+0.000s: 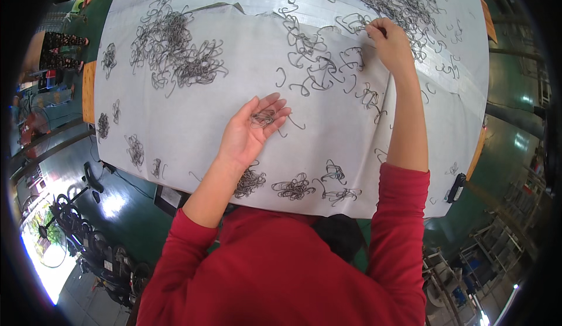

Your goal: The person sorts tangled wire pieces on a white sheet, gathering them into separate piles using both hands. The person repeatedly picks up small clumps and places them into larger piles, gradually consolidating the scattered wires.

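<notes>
Gently, One Piece at a Time

Well, our right hand (391, 46) reaches far out over the tabletop (249, 65), its grip of thumb and forefinger drawn together beside a loose group of bent wire hooks (354, 24); whether it is clamped on one, we cannot tell. Our left hand (240, 138) is palm up nearer our body, its fingers apart and lightly curled around a small bundle of hooks (262, 118).

To do this well, we judge, we should pinch a single hook by a free end, turn it clear and lift rather than drag, since the bends probably catch on their neighbours. A level, cupped left palm should stop the bundle sliding off.

As for looks, the hooks are thin, dark and wiry, many of them C-shaped with ends turned in. They lie in a dense heap (404, 1) at the far right, a sprawling heap (196, 68) toward the left, and a looser scatter (321, 65) between. Smaller piles (293, 188) sit along the near edge, close to our body.
</notes>
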{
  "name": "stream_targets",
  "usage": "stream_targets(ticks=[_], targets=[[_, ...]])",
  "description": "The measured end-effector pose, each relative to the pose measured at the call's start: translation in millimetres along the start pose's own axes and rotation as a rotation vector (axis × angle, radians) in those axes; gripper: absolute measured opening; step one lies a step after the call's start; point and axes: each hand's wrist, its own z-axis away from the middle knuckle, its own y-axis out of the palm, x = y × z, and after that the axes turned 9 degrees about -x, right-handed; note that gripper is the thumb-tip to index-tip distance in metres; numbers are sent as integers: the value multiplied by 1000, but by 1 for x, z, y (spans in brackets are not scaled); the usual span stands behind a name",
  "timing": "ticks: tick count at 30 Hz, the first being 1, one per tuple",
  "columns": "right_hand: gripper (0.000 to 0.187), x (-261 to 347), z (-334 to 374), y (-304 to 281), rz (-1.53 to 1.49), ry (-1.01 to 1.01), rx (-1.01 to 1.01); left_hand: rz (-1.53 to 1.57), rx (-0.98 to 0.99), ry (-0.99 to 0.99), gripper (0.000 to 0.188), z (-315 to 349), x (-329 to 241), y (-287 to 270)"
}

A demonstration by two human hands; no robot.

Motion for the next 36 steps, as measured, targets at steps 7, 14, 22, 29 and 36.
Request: stream_targets(ticks=[7, 14, 22, 29, 36], targets=[[15, 15, -1, 23, 314, -301, 4, -1, 19, 2, 40, -2, 1, 5], [16, 18, -2, 39, 682, -470, -34, -11, 38, 12, 41, -1, 1, 3], [26, 15, -13, 5, 20, -24, 300, -29, 57, 61, 41, 0, 3, 4], [13, 2, 20, -33, -955, 472, 589, -32, 76, 68, 41, -3, 4, 1], [15, -5, 77, -51, -579, 358, 608, -53, 94, 88, 41, -4, 8, 0]])
